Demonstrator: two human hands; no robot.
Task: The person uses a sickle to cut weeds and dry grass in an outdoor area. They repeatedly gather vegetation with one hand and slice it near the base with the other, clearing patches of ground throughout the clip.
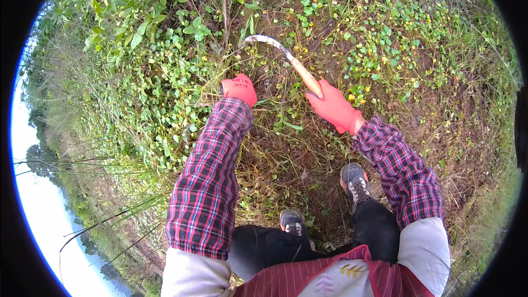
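Note:
My right hand (335, 105), in a red work glove, is closed around the wooden handle of a sickle (306, 76). The sickle's curved metal blade arcs up and to the left, its tip among weeds beyond my left hand. My left hand (240, 90), in a matching red glove, is curled at the edge of the low green plants. Thin grass stems (210, 90) stick out beside it; the fingers are mostly hidden, so I cannot tell how firmly they hold the stems.
Leafy weeds (165, 78) grow thickly on the left, with a woody stem (225, 12) upright ahead. Low clover-like plants (387, 45) spread to the right over brown soil. My shoes (355, 183) stand on cut grass and dirt. Long grass blades (136, 210) lean in at lower left.

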